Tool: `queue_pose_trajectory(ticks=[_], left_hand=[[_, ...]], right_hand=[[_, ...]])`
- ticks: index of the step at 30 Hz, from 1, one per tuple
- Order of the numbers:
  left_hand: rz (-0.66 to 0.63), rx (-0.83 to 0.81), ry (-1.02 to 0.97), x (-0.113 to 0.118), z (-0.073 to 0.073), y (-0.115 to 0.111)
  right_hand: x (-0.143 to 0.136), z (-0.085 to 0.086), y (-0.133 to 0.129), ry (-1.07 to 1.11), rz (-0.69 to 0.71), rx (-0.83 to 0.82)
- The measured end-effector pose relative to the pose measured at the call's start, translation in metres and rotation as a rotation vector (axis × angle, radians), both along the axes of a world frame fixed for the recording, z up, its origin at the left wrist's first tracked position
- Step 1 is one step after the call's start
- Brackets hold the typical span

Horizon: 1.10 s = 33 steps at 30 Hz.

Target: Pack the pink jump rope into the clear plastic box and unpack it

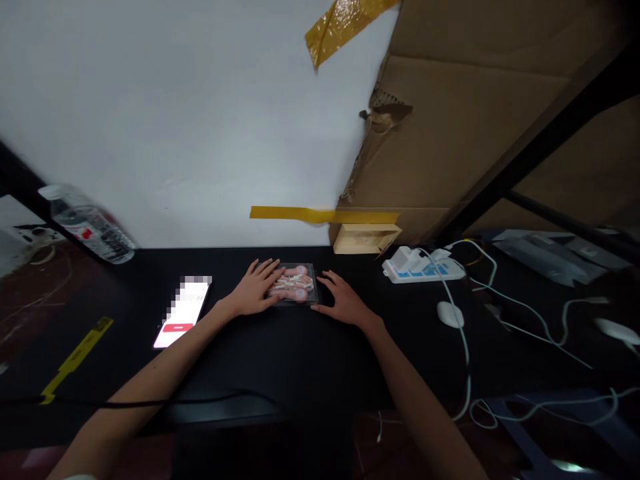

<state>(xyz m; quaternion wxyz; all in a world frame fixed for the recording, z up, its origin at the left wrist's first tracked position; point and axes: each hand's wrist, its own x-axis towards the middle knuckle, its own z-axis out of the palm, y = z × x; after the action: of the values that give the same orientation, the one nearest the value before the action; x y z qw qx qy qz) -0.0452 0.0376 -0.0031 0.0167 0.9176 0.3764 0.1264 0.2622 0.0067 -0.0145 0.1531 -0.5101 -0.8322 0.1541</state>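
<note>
A flat clear case (295,283) with several small pink and white pieces inside lies on the black table (300,360). My left hand (256,288) rests over the case's left side, palm down, its fingers spread and covering that edge. At the case's right edge is my right hand (343,298), fingers apart and curved toward it; whether the fingertips touch it is hard to tell. Neither hand is closed around anything.
A lit phone (185,310) and a plastic bottle (95,227) are on the left. Behind my right hand stands a shallow wooden box (365,239). A power strip (425,267), white mouse (450,314) and loose cables lie to the right. A black cable crosses in front.
</note>
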Motion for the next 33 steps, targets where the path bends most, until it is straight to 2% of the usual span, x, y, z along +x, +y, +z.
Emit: queue_pose_trajectory(ticks=[5, 12, 17, 24, 33], left_hand=[[-0.005, 0.007, 0.002, 0.0, 0.001, 0.0], [-0.031, 0.007, 0.001, -0.001, 0.003, -0.001], [-0.043, 0.025, 0.0, -0.003, 0.004, -0.004], [-0.032, 0.041, 0.003, -0.001, 0.003, -0.009], [-0.07, 0.018, -0.025, 0.0, 0.003, -0.008]], right_hand=[[0.009, -0.002, 0.003, 0.04, 0.023, -0.018], [0.031, 0.001, 0.005, 0.276, 0.105, -0.033], [0.017, 0.002, 0.003, 0.27, 0.142, 0.002], [-0.008, -0.008, 0.003, 0.272, 0.056, 0.077], [-0.016, -0.017, 0.007, 0.366, -0.037, 0.14]])
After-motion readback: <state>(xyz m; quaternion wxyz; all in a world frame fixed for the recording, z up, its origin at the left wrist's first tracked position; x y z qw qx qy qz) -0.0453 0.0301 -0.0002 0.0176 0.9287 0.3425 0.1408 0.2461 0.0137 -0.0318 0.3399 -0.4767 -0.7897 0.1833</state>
